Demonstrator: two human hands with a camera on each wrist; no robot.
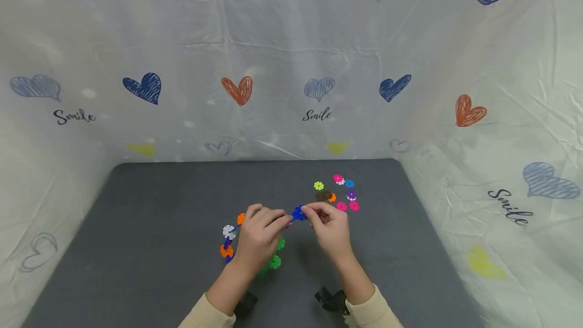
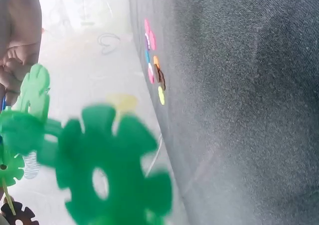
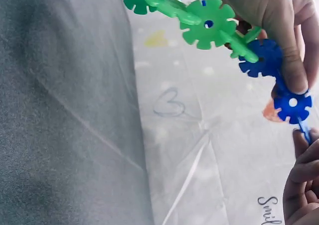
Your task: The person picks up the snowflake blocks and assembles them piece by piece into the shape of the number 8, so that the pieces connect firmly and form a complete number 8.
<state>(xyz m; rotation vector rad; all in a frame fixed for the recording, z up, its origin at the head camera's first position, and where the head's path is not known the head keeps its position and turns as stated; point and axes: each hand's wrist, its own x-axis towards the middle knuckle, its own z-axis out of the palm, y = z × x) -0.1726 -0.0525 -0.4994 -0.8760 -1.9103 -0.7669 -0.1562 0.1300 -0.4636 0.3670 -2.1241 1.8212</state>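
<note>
At centre, the left hand grips one chain, the right hand pinches one blue disc — right of centre, three pink discs.

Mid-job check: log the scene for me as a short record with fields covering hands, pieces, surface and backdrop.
Left hand: grips the chain at its blue part
Right hand: pinches an edge-on blue disc at the chain's end
Join: the disc meets the chain; whether it is locked in, I cannot tell
Chain colours: green, blue, white and orange among them
Loose discs: a group beyond the right hand, pink, yellow-green, brown and others
Surface: dark grey table
Backdrop: pale sheet printed with hearts and "Smile"
</note>
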